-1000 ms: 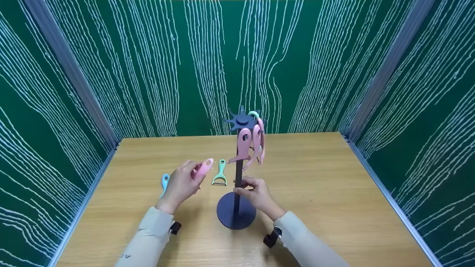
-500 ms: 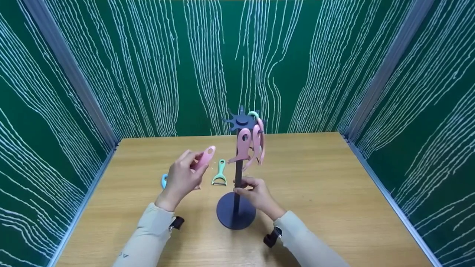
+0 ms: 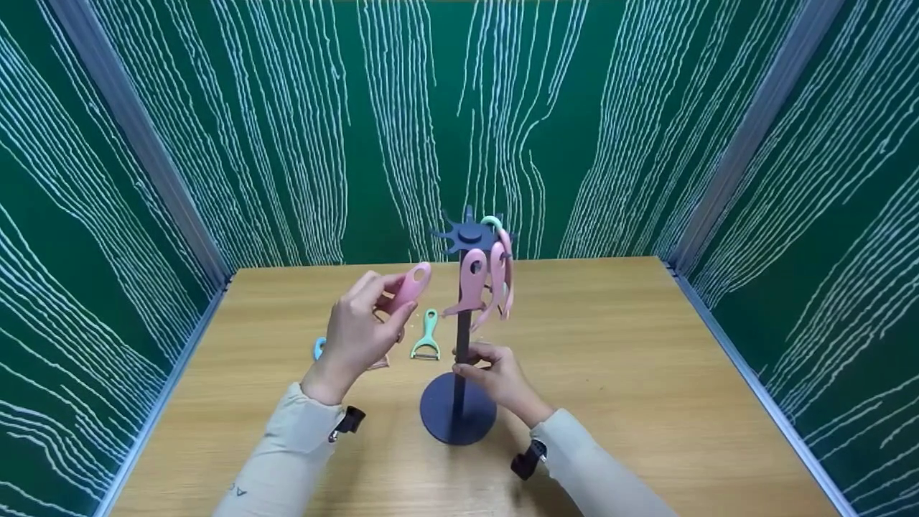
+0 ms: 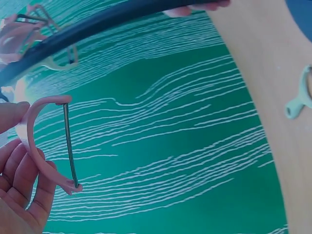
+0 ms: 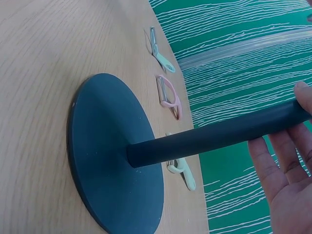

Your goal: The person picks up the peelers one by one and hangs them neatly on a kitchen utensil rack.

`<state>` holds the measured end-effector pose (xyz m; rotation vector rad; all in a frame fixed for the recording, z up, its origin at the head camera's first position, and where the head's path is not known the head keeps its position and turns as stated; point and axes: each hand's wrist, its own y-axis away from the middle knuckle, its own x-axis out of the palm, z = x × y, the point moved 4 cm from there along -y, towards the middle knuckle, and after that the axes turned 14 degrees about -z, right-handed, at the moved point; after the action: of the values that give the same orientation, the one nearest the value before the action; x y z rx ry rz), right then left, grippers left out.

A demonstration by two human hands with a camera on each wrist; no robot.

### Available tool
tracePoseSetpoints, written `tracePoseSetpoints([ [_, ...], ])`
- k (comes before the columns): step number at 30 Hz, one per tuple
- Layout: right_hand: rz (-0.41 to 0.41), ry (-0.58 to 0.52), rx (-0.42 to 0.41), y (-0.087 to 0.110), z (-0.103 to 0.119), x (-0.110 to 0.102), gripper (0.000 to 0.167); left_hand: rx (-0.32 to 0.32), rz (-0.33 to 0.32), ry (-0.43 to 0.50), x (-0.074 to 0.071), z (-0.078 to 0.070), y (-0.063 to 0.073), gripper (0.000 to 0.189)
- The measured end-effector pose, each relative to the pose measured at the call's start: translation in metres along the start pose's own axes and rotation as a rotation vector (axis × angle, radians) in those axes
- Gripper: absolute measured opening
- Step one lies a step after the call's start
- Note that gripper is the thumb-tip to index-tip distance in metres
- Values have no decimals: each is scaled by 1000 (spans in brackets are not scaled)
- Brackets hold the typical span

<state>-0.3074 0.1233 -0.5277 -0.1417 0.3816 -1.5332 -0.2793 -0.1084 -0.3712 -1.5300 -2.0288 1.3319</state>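
In the head view, the blade end of the held pink peeler (image 3: 413,283) is mostly hidden by the left grip (image 3: 360,327), by which much of the blue peeler (image 3: 319,349) and of another pink peeler (image 3: 379,363) on the counter (image 3: 632,431) is also covered. The hanging peelers (image 3: 497,266) are overlapped so closely that they cannot be surely counted, and the sleeve lettering (image 3: 238,491) is too small to be read. The green peeler (image 4: 295,108) is cut off by the left wrist view's right edge, the upper end of the pole (image 5: 209,141) by the right wrist view's.
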Motion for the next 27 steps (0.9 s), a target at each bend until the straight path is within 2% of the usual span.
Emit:
tracePoseSetpoints([
  [6,6,11,5,-1,-1,0,21,34,-11,-10,-4,-13,-5,38],
  [18,9,17,6,-1,-2,0,21,152,-95,67,-13,-38,-14,39],
  [27,6,15,-4,-1,0,0,21,182,-138,128,-13,-51,-17,41],
])
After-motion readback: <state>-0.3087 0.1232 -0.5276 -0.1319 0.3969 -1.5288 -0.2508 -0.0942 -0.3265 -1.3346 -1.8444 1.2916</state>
